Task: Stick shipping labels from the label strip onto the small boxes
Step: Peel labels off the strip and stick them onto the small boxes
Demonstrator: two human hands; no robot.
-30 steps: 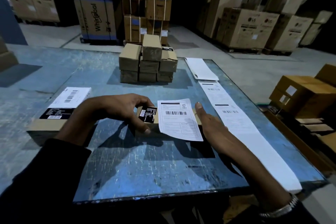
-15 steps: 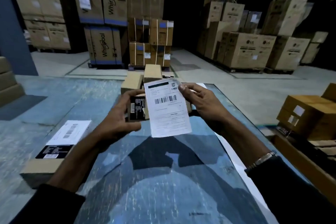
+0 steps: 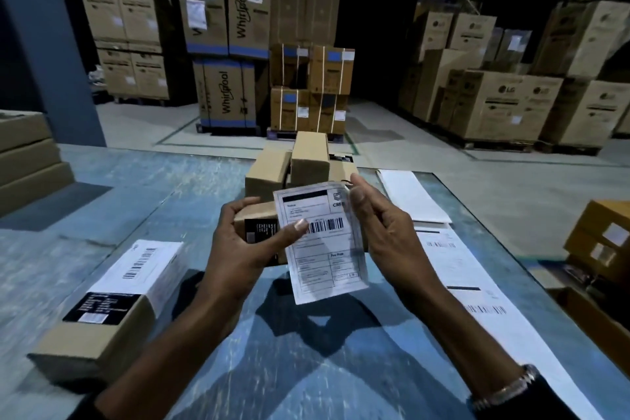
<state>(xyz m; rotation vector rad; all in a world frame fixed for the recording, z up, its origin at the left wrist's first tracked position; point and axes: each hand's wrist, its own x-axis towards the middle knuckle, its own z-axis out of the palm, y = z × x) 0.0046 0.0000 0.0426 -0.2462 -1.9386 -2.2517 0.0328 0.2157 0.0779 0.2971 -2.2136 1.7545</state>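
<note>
Head view, looking down over a blue scuffed bench in a dim warehouse. Left hand wrapped around a small box held up off the bench, thumb pressed flat on the barcode of a shipping label. Right hand pinching the label's top right corner, fingers curled along its right edge. Label tilted a bit, lying over the box face with its lower half hanging past the box edge, so can't really tell how much is stuck down. Black printed patch on the box end just left of the label. Behind the hands, a stack of plain small boxes sitting near the far edge of the bench. Off to the left, flat on the bench, a labelled box with a white barcode label on top and a black sticker at the near end, well apart from the hands. Along the right side, the label strip running toward the near edge, barcodes visible on it, with a blank white sheet at its far end. Metal bracelet on the right wrist, dark sleeves on both arms. Big cartons stacked on pallets in the background, some marked Whirlpool and LG.
</note>
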